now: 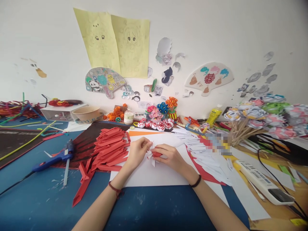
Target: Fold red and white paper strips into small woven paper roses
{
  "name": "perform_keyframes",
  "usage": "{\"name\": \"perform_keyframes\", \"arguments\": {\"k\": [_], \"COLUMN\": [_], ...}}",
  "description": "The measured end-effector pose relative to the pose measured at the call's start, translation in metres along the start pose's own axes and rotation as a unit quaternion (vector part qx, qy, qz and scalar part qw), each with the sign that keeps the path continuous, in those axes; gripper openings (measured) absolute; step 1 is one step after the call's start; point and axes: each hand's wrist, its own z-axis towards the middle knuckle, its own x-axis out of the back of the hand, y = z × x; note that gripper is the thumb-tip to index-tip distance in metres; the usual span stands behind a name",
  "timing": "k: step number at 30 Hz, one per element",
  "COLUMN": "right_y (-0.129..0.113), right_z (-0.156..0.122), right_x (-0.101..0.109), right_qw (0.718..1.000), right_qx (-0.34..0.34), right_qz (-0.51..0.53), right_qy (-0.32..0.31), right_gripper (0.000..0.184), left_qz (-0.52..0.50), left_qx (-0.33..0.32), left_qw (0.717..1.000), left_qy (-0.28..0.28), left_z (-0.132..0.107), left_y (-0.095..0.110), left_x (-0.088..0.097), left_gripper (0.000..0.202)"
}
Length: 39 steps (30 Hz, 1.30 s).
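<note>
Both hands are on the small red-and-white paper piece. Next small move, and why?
Probably tuck the loose white tips into the paper piece: the right hand pinches its red core, the left hand pinches its other side, and white tips stick out below. Piles of white strips, right, and red strips, left, lie close, so no reach seems needed yet.

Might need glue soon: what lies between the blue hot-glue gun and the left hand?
Head view: a heap of folded red paper strips lies between the blue hot-glue gun and the left hand, which with the right hand pinches a red-and-white paper piece.
</note>
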Motion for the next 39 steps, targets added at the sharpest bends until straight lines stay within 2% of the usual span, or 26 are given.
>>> {"name": "perform_keyframes", "arguments": {"k": [9, 14, 19, 22, 24, 29, 32, 35, 37, 39], "right_y": [0.002, 0.002, -0.001, -0.002, -0.003, -0.002, 0.0, 0.0, 0.0, -0.002], "right_z": [-0.002, -0.001, 0.003, 0.005, 0.005, 0.003, 0.001, 0.001, 0.002, 0.003], "right_x": [0.0, 0.003, 0.008, 0.009, 0.008, 0.003, 0.002, 0.006, 0.008, 0.011], "right_qw": [0.999, 0.999, 0.99, 0.975, 0.97, 0.976, 0.982, 0.987, 0.992, 0.996], "right_qx": [-0.004, -0.026, -0.082, -0.117, -0.131, -0.127, -0.106, -0.084, -0.065, -0.044], "right_qz": [0.034, 0.035, -0.007, -0.057, -0.072, -0.075, -0.066, -0.054, -0.033, -0.008], "right_qy": [0.023, 0.026, 0.111, 0.179, 0.193, 0.162, 0.145, 0.13, 0.103, 0.071], "right_gripper": [0.025, 0.032, 0.062, 0.061, 0.054, 0.049, 0.044, 0.04, 0.04, 0.039], "left_qz": [0.001, -0.064, -0.165, -0.204, -0.236, -0.301, -0.309, -0.307, -0.267, -0.173], "left_qx": [0.011, -0.002, -0.011, 0.006, 0.025, 0.088, 0.122, 0.121, 0.103, 0.057], "left_qw": [1.0, 0.998, 0.986, 0.979, 0.971, 0.949, 0.941, 0.938, 0.952, 0.979], "left_qy": [0.018, 0.007, -0.022, -0.007, -0.001, -0.022, -0.064, -0.109, -0.11, -0.091], "left_z": [-0.001, 0.001, 0.002, 0.001, -0.001, -0.004, -0.005, -0.003, -0.001, 0.0], "left_y": [0.001, -0.005, -0.009, -0.01, -0.009, -0.004, -0.001, 0.001, 0.001, 0.0], "left_x": [0.004, 0.002, 0.002, 0.002, 0.001, -0.001, 0.002, 0.006, 0.008, 0.008], "left_gripper": [0.026, 0.026, 0.024, 0.026, 0.027, 0.03, 0.031, 0.032, 0.034, 0.037]}}
